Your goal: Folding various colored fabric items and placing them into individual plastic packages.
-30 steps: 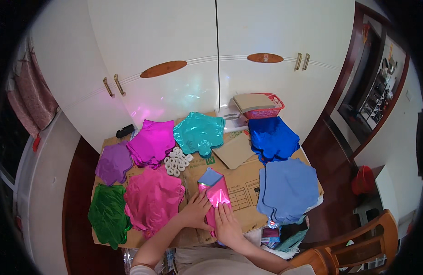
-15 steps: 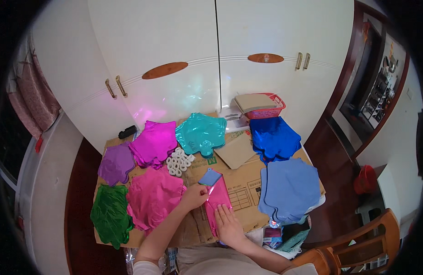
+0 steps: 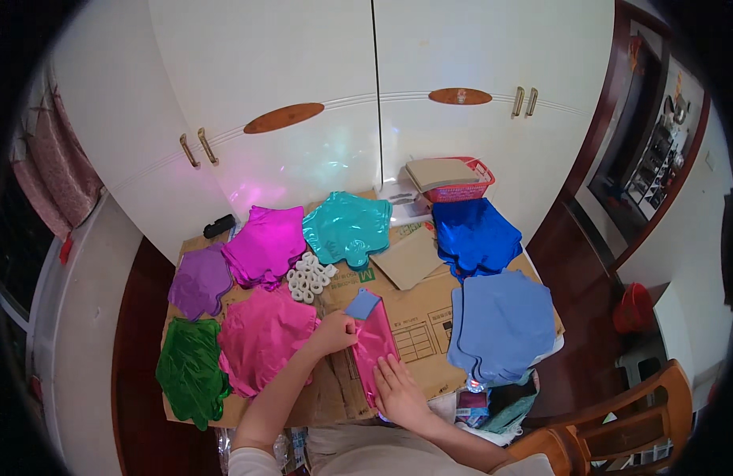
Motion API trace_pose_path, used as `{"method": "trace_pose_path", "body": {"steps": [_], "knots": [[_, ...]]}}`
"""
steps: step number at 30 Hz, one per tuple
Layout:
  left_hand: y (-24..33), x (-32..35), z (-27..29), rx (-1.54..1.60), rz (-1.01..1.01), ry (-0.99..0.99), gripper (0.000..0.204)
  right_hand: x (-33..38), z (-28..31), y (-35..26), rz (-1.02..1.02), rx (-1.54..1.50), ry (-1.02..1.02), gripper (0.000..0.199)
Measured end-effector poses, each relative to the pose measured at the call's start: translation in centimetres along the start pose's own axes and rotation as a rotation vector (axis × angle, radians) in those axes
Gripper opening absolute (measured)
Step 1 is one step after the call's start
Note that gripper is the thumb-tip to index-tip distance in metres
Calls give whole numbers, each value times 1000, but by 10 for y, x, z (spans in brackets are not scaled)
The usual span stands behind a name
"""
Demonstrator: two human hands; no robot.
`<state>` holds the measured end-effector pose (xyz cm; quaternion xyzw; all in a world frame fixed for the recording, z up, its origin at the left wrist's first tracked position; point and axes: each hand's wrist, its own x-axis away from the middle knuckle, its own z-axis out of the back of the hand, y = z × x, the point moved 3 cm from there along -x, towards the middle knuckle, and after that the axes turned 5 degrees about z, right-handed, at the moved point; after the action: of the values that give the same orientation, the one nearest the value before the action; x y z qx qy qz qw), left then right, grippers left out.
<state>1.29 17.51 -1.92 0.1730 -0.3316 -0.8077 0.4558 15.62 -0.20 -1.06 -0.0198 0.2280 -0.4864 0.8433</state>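
A pink foil balloon (image 3: 377, 341), flat and folded into a long strip, lies on the cardboard in front of me. A small blue piece (image 3: 362, 304) sits at its far end. My left hand (image 3: 335, 332) is closed at the strip's left edge, its fingers curled and the fingertips partly hidden. Flat on the near part of the strip rests my right hand (image 3: 400, 389), fingers stretched out. Left of my left hand is a stack of pink foil balloons (image 3: 267, 341). White rings (image 3: 309, 278), perhaps tape rolls, are heaped beyond it.
Flat balloon stacks ring the cardboard sheet (image 3: 426, 365): green (image 3: 192, 369), purple (image 3: 200, 279), magenta (image 3: 265, 244), teal (image 3: 347, 226), dark blue (image 3: 477, 236) and light blue (image 3: 503, 325). A red basket (image 3: 461, 193) stands against the white cabinet (image 3: 493, 47). A wooden chair (image 3: 620, 428) is at right.
My left hand has shifted slightly and its fingers are curled more tightly by the strip's edge. The small blue piece sits at a different angle. My right hand stays nearly in place.
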Motion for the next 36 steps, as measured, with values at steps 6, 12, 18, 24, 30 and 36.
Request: {"method": "trace_pose_path", "body": {"steps": [6,12,18,24,30,36], "knots": [[7,0,6,37,64,-48,16,3,-8,3,9,0,42,54],[3,-1,5,14,-7,-37,15,7,-8,3,-21,11,54,54],[2,-3,3,6,-43,-27,13,8,-9,5,-18,22,30,55],[3,-3,5,24,-41,-62,12,7,-2,3,2,36,12,54],[0,-6,2,-27,-28,-90,13,10,-2,4,-14,7,55,52],[-6,-4,0,-50,-17,-125,16,13,2,6,-8,166,-55,49]]}}
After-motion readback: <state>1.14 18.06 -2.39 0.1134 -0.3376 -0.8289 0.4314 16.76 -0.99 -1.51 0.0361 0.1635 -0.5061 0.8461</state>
